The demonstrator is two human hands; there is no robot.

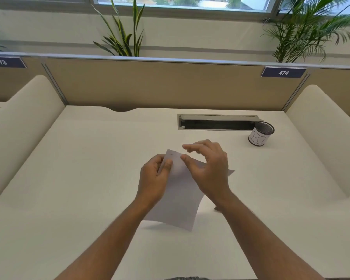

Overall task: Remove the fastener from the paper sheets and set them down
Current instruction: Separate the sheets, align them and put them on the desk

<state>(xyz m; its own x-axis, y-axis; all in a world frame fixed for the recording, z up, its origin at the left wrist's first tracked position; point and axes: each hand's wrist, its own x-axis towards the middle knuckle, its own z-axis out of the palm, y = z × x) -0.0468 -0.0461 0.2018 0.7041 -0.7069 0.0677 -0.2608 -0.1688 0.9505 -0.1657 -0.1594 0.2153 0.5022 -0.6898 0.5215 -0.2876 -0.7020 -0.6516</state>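
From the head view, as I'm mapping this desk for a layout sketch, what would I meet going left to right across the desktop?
left hand → paper sheets → right hand → mesh cup with a white label, standing apart near the right end of the cable slot.

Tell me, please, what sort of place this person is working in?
Most likely a shared office or study hall with numbered desks. A partition with a "474" label closes off the back of the white desk, which has a built-in cable slot and a pen cup.
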